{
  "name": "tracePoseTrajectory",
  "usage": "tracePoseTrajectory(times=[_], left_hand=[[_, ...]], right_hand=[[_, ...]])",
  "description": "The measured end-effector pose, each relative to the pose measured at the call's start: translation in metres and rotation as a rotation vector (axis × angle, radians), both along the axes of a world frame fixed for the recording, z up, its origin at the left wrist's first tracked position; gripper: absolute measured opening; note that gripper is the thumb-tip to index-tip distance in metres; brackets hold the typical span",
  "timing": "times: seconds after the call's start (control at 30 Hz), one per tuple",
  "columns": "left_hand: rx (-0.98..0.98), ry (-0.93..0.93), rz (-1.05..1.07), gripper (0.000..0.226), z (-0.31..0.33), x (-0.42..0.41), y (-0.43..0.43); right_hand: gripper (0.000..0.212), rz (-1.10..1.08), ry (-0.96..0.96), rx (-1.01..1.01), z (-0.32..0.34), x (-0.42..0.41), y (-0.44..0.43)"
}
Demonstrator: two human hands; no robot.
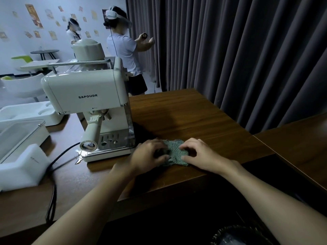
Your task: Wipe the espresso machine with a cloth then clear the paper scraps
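At the frame's bottom edge sits the rim of a dark wastebasket (230,233), below the near edge of a wooden table (194,117). Above it, two bare forearms reach onto the table, where both hands meet on a green cloth (177,152) lying flat on the wood. The left hand (150,154) grips the cloth's left side with curled fingers. The right hand (200,154) arches over the right side, bent fingertips pressing down and the thumb at the near edge, pinching it. The cloth is not yet on the espresso machine (85,92), so the wiping appears to be just starting.

The cream machine stands to the left of the hands and a little farther back. Its base corner is just beside the left hand, which makes that the nearer hand. The portafilter handle (92,131) juts toward the viewer, across the path to the front panel. Small pale bits (77,160) by the base's near-left corner may be paper scraps; they are too small to tell. Farther off, two people in headsets stand beside a dark curtain (247,50).
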State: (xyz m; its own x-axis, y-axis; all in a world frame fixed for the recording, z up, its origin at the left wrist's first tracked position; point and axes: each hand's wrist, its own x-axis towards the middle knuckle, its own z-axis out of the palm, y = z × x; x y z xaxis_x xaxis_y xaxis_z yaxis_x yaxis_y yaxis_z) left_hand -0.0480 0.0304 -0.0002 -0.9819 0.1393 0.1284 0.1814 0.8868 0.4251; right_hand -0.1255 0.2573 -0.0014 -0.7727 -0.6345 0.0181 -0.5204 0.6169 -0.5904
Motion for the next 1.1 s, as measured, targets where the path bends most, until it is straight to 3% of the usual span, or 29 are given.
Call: tracePoseTrajectory(times=[0.13,0.33,0.53,0.8,1.0,1.1], left_hand=[[-0.051,-0.053,0.053,0.072,-0.008,0.0,-0.001],[-0.098,-0.129,0.041,0.084,-0.002,0.009,-0.005],[-0.087,-0.13,0.023,0.082,-0.004,0.023,-0.003],[-0.109,-0.075,0.039,0.081,-0.011,0.034,0.007],[-0.219,-0.08,0.021,0.064,-0.01,0.037,0.024],[-0.275,-0.088,0.008,0.067,-0.008,0.033,0.03]], right_hand=[[0.033,0.002,0.041,0.054,-0.002,0.005,-0.003],[0.033,0.004,0.024,0.022,-0.002,0.013,-0.003],[0.043,0.022,0.059,0.131,-0.005,0.019,-0.004],[0.041,-0.009,0.041,0.15,-0.005,0.026,0.01],[0.04,-0.079,0.043,0.174,-0.002,0.035,0.019],[0.041,-0.12,0.034,0.181,-0.001,0.039,0.021]])
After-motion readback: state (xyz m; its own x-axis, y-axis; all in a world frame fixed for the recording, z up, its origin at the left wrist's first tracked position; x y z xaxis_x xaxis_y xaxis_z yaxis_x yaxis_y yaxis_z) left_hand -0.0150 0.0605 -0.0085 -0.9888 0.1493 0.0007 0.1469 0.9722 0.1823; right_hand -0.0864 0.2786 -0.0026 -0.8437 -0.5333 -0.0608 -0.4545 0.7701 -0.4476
